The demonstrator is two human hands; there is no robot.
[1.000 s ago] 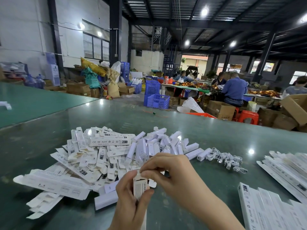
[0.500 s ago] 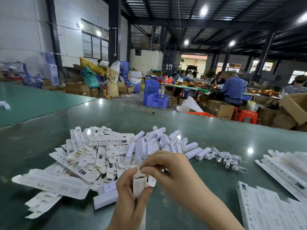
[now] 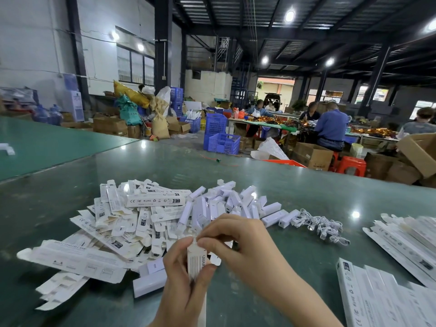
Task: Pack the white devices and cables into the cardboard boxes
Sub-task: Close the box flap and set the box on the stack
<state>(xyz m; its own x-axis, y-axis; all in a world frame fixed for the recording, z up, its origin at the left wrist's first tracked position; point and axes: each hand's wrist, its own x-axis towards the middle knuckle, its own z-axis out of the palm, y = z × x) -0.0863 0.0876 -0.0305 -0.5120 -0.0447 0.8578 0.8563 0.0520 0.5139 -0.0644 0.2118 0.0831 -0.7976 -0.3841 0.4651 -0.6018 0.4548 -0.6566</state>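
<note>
Two hands held one narrow white box [image 3: 197, 263] upright, just in front of the big pile of flat box blanks [image 3: 113, 223] on the green table [image 3: 283, 185]. The left hand [image 3: 186, 286] was wrapped around the lower part of the box, thumb on its front face. The right hand [image 3: 243, 244] pinched the flap at the top end of the box with curled fingertips. Whether a device was already inside, I cannot tell.

Behind the pile and a little to its right lay a heap of white devices [image 3: 238, 201], touching the pile. Further right of the pile, past the devices, a bundle of white cables [image 3: 323, 226] rested on the table. Well to the right of the pile, at the table edge, rows of packed long boxes [image 3: 387, 300] lay side by side. Far behind the pile, people sat at another table.
</note>
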